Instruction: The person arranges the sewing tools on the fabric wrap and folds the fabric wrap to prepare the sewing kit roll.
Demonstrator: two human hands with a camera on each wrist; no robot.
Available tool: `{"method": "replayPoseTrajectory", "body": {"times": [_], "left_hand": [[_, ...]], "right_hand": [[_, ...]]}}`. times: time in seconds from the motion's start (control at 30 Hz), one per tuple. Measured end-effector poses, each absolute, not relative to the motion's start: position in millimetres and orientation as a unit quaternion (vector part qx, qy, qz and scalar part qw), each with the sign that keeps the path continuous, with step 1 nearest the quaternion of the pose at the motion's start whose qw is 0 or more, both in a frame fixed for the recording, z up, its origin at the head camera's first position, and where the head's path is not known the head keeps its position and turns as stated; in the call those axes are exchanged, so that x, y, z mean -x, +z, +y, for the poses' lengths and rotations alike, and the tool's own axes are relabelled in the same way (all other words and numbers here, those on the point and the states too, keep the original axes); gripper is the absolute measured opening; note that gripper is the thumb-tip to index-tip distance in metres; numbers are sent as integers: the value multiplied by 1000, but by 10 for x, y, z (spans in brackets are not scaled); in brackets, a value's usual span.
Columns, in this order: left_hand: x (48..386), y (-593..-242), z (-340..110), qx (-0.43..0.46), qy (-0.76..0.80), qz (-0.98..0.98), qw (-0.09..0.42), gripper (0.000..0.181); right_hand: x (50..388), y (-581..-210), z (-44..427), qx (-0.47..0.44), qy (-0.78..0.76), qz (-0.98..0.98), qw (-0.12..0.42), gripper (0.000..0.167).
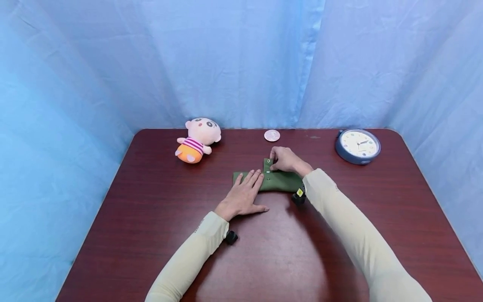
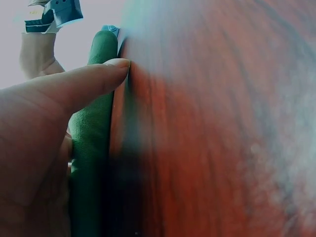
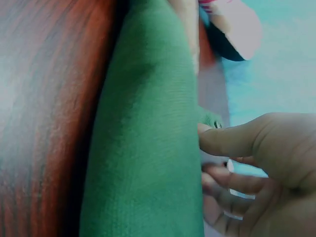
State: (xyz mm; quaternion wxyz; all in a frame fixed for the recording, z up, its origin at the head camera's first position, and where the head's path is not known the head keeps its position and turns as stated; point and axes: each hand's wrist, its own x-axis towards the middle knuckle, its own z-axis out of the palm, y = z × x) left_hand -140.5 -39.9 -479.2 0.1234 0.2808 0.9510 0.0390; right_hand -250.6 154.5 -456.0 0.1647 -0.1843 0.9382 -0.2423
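Note:
A long green fabric pouch (image 1: 281, 182) lies crosswise on the table. A short snap strap (image 1: 267, 165) with a metal stud stands out from its far edge. My left hand (image 1: 244, 198) rests flat on the pouch's left part, fingers straight and thumb stretched out to the right. At the strap, my right hand (image 1: 286, 159) pinches its right side between thumb and fingers. In the left wrist view the thumb reaches across the pouch (image 2: 91, 138). The right wrist view has the pouch (image 3: 143, 128) up close, with the right hand (image 3: 266, 173) along its far side.
A plush doll (image 1: 198, 140) in a striped shirt lies at the back left of the dark red table (image 1: 158, 226). Near the back edge is a small round pale disc (image 1: 272, 135). A round blue clock (image 1: 357, 146) sits at the back right. Blue curtains (image 1: 241, 63) surround the table.

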Motion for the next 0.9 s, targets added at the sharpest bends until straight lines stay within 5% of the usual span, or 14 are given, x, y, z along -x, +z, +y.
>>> {"method": "replayPoseTrajectory", "body": {"times": [0.4,0.9], "left_hand": [[1403,-4753,-395,-281,41,950,127,103],[1415,-4745,-381,-275,28,950,147,102]], "right_hand": [[2402,-4534,1629,188,-338,913,134,14],[2125,-4527,1681,324,-246,912,48,10]]}}
